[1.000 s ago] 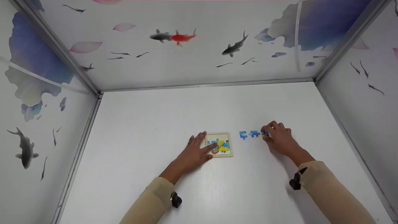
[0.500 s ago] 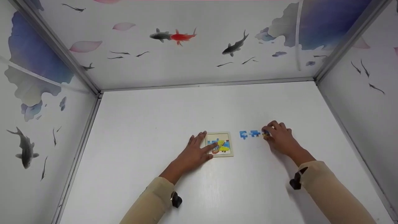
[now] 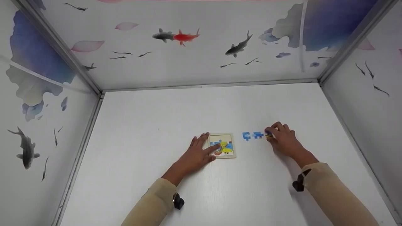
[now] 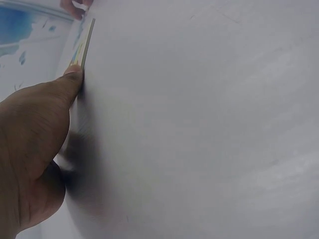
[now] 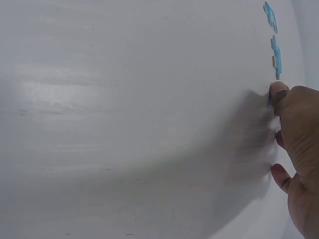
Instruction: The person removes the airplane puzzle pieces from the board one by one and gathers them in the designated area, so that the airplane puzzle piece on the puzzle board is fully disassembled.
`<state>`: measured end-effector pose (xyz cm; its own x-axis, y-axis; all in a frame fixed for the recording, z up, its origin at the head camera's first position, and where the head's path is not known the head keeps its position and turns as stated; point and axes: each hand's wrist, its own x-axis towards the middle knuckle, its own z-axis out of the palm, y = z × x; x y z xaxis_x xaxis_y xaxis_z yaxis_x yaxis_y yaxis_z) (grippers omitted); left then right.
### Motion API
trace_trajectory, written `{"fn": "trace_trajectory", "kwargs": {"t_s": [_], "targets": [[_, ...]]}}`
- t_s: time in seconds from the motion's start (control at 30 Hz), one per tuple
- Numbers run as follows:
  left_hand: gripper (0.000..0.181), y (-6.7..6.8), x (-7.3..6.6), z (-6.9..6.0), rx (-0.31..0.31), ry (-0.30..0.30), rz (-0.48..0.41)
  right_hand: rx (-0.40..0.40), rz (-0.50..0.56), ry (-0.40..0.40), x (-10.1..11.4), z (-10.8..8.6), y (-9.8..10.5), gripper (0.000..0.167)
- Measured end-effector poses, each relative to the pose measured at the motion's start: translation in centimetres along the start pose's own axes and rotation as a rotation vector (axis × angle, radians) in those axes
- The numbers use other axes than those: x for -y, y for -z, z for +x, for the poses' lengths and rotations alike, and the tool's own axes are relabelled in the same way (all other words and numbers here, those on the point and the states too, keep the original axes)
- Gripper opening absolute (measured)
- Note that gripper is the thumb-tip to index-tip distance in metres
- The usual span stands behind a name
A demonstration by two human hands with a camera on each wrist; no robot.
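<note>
In the head view we see a shallow puzzle tray [image 3: 234, 153] lying flat on the white table [image 3: 157, 125], a little right of the middle. A partly assembled picture in blue, yellow and red fills the lower part of it, and the bare backing shows above. The left hand [image 3: 194, 153] rests at its left side with fingers spread; one finger reaches across the picture, and the thumb touches the near edge. To the right of the tray, apart from it, we find a first blue piece [image 3: 246, 136], then a second blue piece [image 3: 258, 135] just beside it. The right hand [image 3: 284, 141] ends that row, its thumb and curled fingertips pinching a third piece [image 3: 268, 135], which they partly cover. Beige sleeves [image 3: 333, 188] cover both forearms, and painted fish [image 3: 238, 45] show on the walls.

In the left wrist view we see the tray nearly edge-on, the left thumb's tip against its rim. Fingers of the right hand show at the top, too cropped for us to read their grip.

In the right wrist view the two blue pieces lie in line above the right thumb. The third piece is hidden here, so we cannot tell its grip from this side.
</note>
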<state>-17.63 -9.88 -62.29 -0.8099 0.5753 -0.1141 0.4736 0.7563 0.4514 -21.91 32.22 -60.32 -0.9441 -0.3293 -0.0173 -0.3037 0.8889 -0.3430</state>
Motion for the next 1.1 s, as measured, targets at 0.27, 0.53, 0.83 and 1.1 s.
{"fn": "trace_trajectory", "kwargs": {"t_s": [0.27, 0.53, 0.83, 1.1], "targets": [[0.077, -0.1, 0.0, 0.0, -0.002, 0.01, -0.045, 0.049, 0.015, -0.053, 0.5, -0.2, 0.2, 0.048], [0.094, 0.3, 0.0, 0.2, -0.004, 0.038, -0.057, 0.036, 0.028, -0.031, 3.1, 0.8, 0.2, 0.055], [0.094, 0.5, -0.1, 0.4, 0.006, 0.057, -0.019, 0.031, 0.059, 0.056, 8.4, 2.3, -1.2, 0.057], [0.093, 0.3, 0.2, 0.4, -0.02, 0.072, 0.049, 0.059, 0.041, 0.176, 12.7, 3.2, -3.2, 0.049]]}}
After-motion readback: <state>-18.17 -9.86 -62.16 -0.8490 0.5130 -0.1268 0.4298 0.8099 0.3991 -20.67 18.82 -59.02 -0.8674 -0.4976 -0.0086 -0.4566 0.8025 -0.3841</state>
